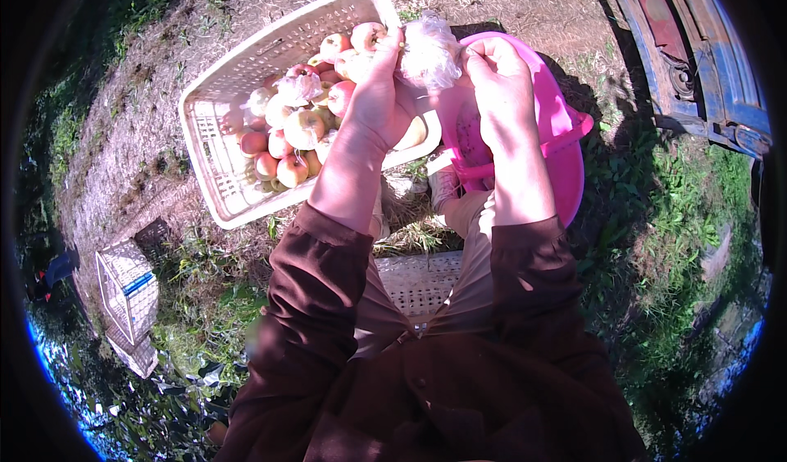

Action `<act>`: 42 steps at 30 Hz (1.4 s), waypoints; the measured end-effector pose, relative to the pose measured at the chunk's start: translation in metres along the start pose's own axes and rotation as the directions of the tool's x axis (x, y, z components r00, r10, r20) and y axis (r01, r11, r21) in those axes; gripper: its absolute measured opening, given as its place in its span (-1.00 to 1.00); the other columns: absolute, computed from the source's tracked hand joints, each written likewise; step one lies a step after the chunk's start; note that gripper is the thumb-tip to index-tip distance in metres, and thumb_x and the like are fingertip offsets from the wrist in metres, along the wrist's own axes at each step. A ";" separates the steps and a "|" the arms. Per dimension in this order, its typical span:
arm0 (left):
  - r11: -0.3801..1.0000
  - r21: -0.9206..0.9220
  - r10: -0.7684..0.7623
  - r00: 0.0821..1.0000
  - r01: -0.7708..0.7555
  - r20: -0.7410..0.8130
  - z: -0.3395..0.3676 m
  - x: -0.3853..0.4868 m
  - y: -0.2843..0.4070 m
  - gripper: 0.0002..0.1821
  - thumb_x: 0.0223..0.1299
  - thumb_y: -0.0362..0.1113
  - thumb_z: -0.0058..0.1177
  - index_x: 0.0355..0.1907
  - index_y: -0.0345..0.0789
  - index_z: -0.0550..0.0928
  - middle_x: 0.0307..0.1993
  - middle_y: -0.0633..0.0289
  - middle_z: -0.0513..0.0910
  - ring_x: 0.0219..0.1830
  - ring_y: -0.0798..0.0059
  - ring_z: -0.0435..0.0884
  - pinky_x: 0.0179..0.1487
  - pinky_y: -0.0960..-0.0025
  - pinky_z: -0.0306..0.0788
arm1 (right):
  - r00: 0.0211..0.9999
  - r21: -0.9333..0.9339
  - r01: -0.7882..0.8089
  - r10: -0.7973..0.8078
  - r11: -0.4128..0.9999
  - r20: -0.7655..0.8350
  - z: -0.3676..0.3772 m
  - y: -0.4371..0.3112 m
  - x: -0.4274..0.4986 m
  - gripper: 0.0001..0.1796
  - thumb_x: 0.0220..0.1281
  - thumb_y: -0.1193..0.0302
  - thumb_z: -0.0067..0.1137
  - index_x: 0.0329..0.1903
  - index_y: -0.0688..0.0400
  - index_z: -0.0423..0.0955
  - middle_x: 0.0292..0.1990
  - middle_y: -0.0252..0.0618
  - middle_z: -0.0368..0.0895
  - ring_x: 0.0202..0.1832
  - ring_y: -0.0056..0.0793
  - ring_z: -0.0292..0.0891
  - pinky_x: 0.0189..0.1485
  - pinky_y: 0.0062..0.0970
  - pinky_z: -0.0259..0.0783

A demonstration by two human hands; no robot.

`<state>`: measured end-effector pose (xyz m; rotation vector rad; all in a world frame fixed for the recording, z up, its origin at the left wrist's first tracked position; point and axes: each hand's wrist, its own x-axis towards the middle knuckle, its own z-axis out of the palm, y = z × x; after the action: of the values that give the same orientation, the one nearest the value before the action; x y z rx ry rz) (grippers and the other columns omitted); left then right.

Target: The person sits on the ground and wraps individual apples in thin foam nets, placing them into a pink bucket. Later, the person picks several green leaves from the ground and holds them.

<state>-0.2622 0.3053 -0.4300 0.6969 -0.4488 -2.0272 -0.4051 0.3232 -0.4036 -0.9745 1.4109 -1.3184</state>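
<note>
A crumpled clump of clear plastic film or bags (430, 51) sits between my two hands above the gap between crate and basket. My left hand (382, 96) grips its left side, partly in front of the apples. The fingertips of my right hand (503, 77) are pinched together at its right edge. Under my left hand, a pale slatted plastic crate (212, 173) holds many red-and-yellow apples (304, 129), some wrapped in clear film (299, 88). Below my right hand stands a bright pink plastic basket (562, 173) with dark specks inside.
A white perforated crate (418, 280) is beneath me, between my legs. More pale crates (132, 296) stand on the grass at the left. A worn blue metal vehicle body (707, 56) is at the upper right. Dry grass (141, 111) surrounds the apple crate.
</note>
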 end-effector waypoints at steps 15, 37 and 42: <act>0.915 0.241 0.314 0.946 -0.323 0.077 0.032 -0.018 -0.013 -0.07 -0.11 -0.22 0.43 0.19 -0.44 0.09 0.02 0.08 0.43 0.06 0.42 0.46 0.18 0.38 0.35 | 0.982 -0.213 0.078 -0.112 0.974 -0.155 0.001 0.014 0.009 -0.96 0.18 0.63 0.01 -0.32 0.25 0.41 -0.52 -0.41 0.46 -0.51 -0.71 0.33 -0.46 -0.63 0.31; 0.794 0.388 0.464 0.879 -0.468 0.112 0.025 -0.011 -0.026 -0.16 -0.11 -0.30 0.42 0.13 -0.44 0.15 -0.05 0.10 0.50 0.02 0.45 0.49 0.15 0.40 0.37 | 0.981 -0.134 0.048 -0.072 0.990 -0.182 0.004 0.030 0.006 -0.96 0.21 0.57 0.02 -0.34 0.28 0.37 -0.51 -0.31 0.48 -0.49 -0.65 0.37 -0.46 -0.57 0.34; 0.797 0.431 0.405 0.903 -0.424 0.141 0.021 -0.008 -0.023 -0.10 -0.12 -0.33 0.41 0.20 -0.26 0.07 0.07 0.14 0.34 0.13 0.39 0.37 0.22 0.32 0.31 | 0.989 0.004 0.022 -0.022 1.000 -0.144 0.005 0.022 0.003 -0.98 0.23 0.60 -0.03 -0.32 0.30 0.37 -0.44 -0.29 0.49 -0.46 -0.64 0.38 -0.42 -0.58 0.36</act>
<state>-0.2874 0.3254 -0.4238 0.7530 -1.0316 -1.5255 -0.3998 0.3209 -0.4259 -0.9086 1.5078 -1.4321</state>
